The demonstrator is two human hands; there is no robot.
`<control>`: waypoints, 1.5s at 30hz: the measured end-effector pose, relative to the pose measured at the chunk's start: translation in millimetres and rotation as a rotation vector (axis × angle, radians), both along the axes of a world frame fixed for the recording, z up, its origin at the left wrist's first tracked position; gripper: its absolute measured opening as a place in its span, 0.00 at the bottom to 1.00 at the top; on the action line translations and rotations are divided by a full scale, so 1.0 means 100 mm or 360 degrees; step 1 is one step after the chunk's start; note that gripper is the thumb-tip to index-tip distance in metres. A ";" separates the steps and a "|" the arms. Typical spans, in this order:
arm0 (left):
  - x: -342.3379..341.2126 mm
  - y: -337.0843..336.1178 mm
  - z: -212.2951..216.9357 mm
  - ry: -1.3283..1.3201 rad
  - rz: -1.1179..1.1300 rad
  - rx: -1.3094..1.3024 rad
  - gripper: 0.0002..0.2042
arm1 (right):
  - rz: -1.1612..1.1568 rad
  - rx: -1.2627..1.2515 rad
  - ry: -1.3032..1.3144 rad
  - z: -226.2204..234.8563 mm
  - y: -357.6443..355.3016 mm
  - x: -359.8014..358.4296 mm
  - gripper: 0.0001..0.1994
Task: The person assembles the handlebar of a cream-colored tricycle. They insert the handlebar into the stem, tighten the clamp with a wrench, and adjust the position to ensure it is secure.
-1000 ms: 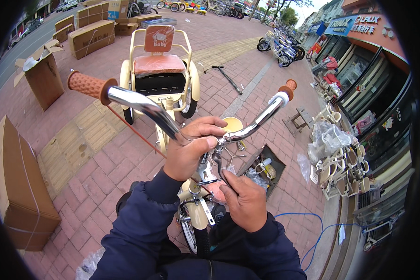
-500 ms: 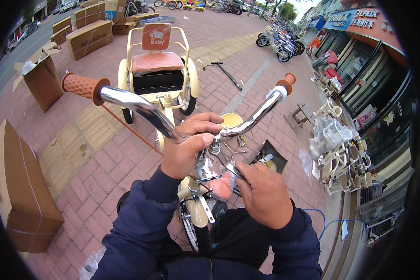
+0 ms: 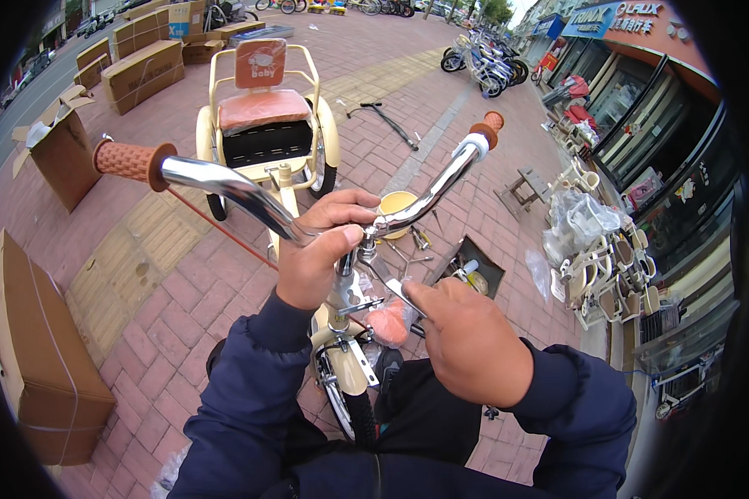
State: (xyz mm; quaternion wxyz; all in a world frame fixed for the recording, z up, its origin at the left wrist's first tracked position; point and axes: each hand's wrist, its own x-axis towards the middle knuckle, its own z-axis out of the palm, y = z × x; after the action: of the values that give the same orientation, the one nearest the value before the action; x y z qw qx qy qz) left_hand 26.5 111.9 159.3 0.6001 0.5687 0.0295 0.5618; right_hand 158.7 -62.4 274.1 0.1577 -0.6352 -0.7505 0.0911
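Observation:
A cream tricycle stands in front of me with chrome handlebars (image 3: 233, 190) and brown grips (image 3: 133, 163). My left hand (image 3: 320, 254) wraps around the bar beside the chrome stem, fingers over the top. Closed around a slim metal wrench (image 3: 394, 285), my right hand (image 3: 470, 337) is just right of the stem. The wrench's far end reaches to the stem below the clamp; its exact contact is hard to see. Below lie the cream front fender (image 3: 351, 371) and front wheel (image 3: 359, 420), between my legs. A plastic-wrapped orange piece (image 3: 389, 323) is beside the steering column.
Behind the handlebars is the tricycle's padded rear seat (image 3: 263, 110). Tools and an open dark tray (image 3: 473, 268) lie on the brick paving, with a pump (image 3: 389, 125) farther off. Cardboard boxes (image 3: 46, 358) stand left; a small stool (image 3: 524, 190) and plastic-covered parts (image 3: 587, 220) are right.
My right hand has turned and shifted slightly, with the wrench now showing more plainly. The handlebars and my left hand appear a little farther left, along with the whole view.

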 end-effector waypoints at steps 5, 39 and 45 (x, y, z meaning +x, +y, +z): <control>-0.01 0.00 0.00 0.0032 -0.0004 0.0014 0.16 | 0.0104 -0.0238 0.0305 0.18 -0.04 0.07 0.21; -0.06 0.03 0.01 0.0055 -0.0061 0.0041 0.16 | -0.0080 -0.0235 0.3373 -1.33 1.28 0.54 0.10; -0.08 0.00 0.04 0.0035 -0.0093 -0.0050 0.17 | -0.0128 -0.0748 0.3245 -1.47 1.76 0.48 0.12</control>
State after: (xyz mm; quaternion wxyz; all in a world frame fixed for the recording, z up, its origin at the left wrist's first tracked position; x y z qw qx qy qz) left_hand 18.5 112.0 163.4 0.6248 0.5660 0.0285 0.5372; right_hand 206.5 113.9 126.8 0.5913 -0.2967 -0.2037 0.7217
